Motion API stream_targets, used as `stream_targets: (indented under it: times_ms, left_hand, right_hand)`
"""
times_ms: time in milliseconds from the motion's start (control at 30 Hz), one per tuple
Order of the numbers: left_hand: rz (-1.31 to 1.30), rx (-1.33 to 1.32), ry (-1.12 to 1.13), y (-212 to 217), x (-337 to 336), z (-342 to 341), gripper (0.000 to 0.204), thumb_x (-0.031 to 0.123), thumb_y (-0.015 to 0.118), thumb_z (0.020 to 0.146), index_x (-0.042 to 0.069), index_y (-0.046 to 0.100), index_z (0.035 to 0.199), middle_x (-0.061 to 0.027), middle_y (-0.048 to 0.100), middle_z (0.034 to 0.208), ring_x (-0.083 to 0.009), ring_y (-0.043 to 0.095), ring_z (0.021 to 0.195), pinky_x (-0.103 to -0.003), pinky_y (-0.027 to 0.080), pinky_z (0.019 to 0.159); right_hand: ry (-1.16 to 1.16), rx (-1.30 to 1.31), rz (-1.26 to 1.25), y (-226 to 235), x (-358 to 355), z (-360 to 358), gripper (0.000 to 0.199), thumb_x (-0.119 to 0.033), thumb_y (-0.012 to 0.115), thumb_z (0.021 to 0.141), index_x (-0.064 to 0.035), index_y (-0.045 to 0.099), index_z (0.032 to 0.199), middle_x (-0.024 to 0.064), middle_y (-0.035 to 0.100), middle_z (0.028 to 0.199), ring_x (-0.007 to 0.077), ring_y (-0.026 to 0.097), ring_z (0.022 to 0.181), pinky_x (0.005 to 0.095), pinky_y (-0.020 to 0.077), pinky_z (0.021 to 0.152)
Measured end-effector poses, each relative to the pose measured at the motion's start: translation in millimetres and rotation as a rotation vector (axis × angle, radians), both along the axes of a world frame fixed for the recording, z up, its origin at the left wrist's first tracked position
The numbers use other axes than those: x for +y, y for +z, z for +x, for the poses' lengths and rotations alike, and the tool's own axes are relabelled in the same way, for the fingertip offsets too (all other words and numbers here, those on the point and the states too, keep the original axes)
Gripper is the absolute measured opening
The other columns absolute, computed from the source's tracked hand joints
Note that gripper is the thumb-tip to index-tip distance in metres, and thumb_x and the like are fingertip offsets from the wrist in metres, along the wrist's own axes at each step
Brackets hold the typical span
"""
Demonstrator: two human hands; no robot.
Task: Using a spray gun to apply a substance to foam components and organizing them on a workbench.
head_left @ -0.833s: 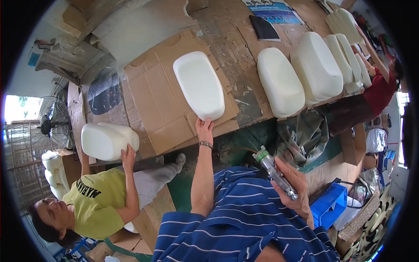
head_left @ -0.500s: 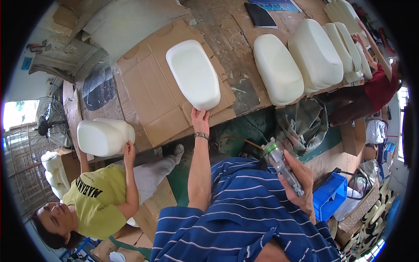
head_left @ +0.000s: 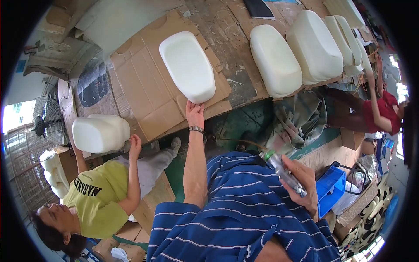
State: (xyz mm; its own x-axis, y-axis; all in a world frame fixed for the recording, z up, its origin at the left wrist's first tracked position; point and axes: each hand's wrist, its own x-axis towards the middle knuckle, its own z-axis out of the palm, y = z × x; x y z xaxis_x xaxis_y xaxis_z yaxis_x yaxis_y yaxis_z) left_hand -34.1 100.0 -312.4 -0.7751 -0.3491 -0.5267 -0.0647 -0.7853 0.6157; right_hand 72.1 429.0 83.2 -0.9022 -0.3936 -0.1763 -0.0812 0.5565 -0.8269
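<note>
White foam cushion [head_left: 187,65] at twelve o'clock: left hand [head_left: 194,114] fingertips touching its edge; right hand [head_left: 301,183] wrapped around a clear bottle [head_left: 283,172].

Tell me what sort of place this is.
Probably a small workshop that makes foam cushions. Many white moulded foam pieces lie on a rough bench covered in cardboard; the left hand touches one foam piece, the right hand holds a spray tool.

Even, soft daylight across the scene; shadows faint. Blown-out glare at the opening behind the fan [head_left: 46,124], far left, and at windows on the right rim. White foam cushion [head_left: 187,65] bright, close to overexposed. Strong fisheye bending at the edges, black vignette in all corners. Focus sharp centrally, softer at the rim
</note>
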Motion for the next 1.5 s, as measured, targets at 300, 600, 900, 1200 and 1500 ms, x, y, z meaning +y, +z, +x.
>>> stream_targets:
  times_ms: [300,600,900,1200,1500]
  left_hand:
    - [0.044,0.043,0.002,-0.2,1.4,-4.5,0.064,-0.011,0.055,0.086,0.005,0.044,0.146,-0.0085,0.059,0.137,-0.0237,0.056,0.127,-0.046,0.047,0.109]
    - [0.132,0.212,0.181,20.2,-18.5,-10.4,0.033,0.001,0.073,0.085,0.008,0.066,0.116,-0.0023,0.071,0.105,-0.0173,0.067,0.093,-0.033,0.057,0.08]
    - [0.183,0.409,0.377,77.0,-71.0,44.7,0.041,-0.003,0.065,0.082,-0.004,0.06,0.123,-0.0136,0.068,0.121,-0.023,0.068,0.106,-0.032,0.06,0.086]
    - [0.274,0.614,0.371,122.1,-70.3,45.8,0.033,-0.002,0.069,0.086,-0.005,0.063,0.119,-0.0142,0.069,0.123,-0.0239,0.065,0.112,-0.038,0.053,0.102]
    - [0.196,0.742,0.577,196.1,-140.3,23.7,0.04,0.001,0.063,0.095,-0.009,0.053,0.132,-0.0173,0.054,0.142,-0.028,0.052,0.13,-0.043,0.036,0.123]
  right_hand:
    - [-0.148,0.027,0.024,12.3,-0.2,-4.4,0.054,-0.004,0.07,0.086,0.0022,0.059,0.138,0.0171,0.071,0.103,0.0224,0.068,0.087,0.0312,0.0525,0.08]
    - [-0.182,0.126,-0.085,2.8,-35.7,-34.4,0.061,0.006,0.073,0.08,0.0018,0.058,0.139,0.0193,0.069,0.106,0.0279,0.069,0.09,0.0315,0.0529,0.08]
    - [-0.02,0.147,-0.168,-20.8,-50.6,-47.0,0.068,0.006,0.072,0.082,-0.0026,0.052,0.146,0.0206,0.068,0.114,0.0336,0.07,0.096,0.0351,0.0537,0.083]
    - [-0.192,0.226,-0.107,-86.8,-66.1,-87.9,0.06,-0.001,0.071,0.085,-0.0005,0.054,0.142,0.0207,0.067,0.107,0.0399,0.067,0.095,0.0395,0.0539,0.081]
    - [-0.251,0.262,0.256,-217.3,-94.8,-234.1,0.072,-0.006,0.07,0.083,0.0007,0.041,0.148,0.0216,0.059,0.119,0.0402,0.061,0.109,0.0447,0.0532,0.087]
